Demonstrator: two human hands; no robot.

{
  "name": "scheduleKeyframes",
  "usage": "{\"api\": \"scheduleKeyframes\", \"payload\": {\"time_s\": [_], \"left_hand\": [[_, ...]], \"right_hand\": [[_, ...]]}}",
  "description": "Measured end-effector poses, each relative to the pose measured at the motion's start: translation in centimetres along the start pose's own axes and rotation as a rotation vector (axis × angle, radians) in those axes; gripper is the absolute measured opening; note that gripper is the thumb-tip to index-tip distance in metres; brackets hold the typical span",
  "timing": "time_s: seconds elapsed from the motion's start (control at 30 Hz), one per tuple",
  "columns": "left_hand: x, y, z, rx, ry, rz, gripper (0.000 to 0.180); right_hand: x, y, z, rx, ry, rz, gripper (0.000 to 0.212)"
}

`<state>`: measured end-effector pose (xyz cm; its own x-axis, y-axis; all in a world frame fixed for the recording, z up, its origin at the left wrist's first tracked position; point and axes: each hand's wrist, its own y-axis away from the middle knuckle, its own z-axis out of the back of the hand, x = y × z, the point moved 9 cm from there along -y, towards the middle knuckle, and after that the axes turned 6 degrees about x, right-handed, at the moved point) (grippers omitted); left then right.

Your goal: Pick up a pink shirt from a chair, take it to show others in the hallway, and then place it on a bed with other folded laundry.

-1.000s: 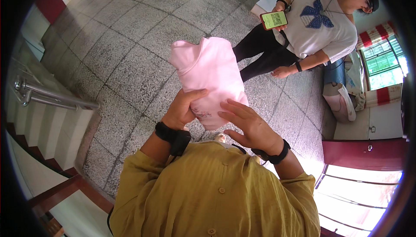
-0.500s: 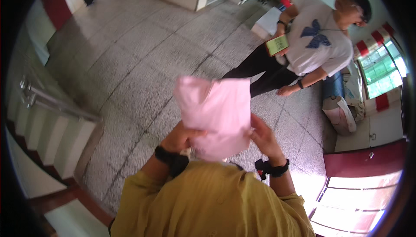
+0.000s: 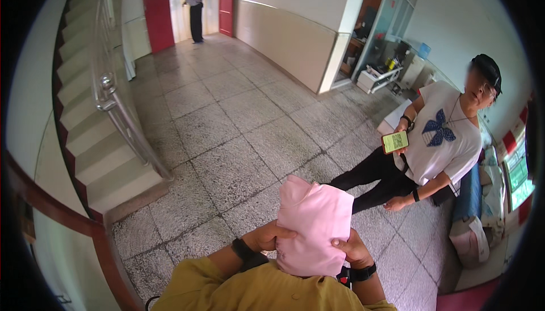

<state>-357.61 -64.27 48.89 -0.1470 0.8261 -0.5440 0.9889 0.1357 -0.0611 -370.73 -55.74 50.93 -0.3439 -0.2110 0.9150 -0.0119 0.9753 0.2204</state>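
A folded pink cloth is held up before my chest, its flat face toward me and its upper edge slightly crumpled. My left hand grips its left edge, thumb lying on top and the other fingers hidden behind. On the opposite edge my right hand pinches it the same way, its thumb pressed onto the fabric. Black bands circle both of my wrists, below mustard-yellow sleeves.
A person stands at the right, holding a phone with a lit screen. Another person stands by the far doorway. Stairs with a metal railing rise at the left. Bags lie along the right wall. The floor is speckled tile.
My view has tilted up and turned, showing the far doorway and the whole staircase. My right thumb now lies on the cloth's face. The nearby person's head has turned toward me.
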Motion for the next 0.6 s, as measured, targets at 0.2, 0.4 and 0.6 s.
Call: {"api": "scheduleKeyframes", "payload": {"time_s": [0.2, 0.4, 0.6], "left_hand": [[10.3, 2.0, 3.0, -0.332, 0.067, 0.091, 0.043], [17.0, 6.4, -1.8, -0.522, -0.018, -0.078, 0.036], [22.4, 3.6, -10.9, -0.453, -0.064, 0.027, 0.050]], "right_hand": [[0.4, 6.7, 1.8, -0.075, -0.043, -0.002, 0.042], [-2.6, 12.6, 6.6, -0.033, 0.038, -0.066, 0.034], [-4.2, 15.1, 5.7, 0.063, 0.754, 0.106, 0.036]]}}
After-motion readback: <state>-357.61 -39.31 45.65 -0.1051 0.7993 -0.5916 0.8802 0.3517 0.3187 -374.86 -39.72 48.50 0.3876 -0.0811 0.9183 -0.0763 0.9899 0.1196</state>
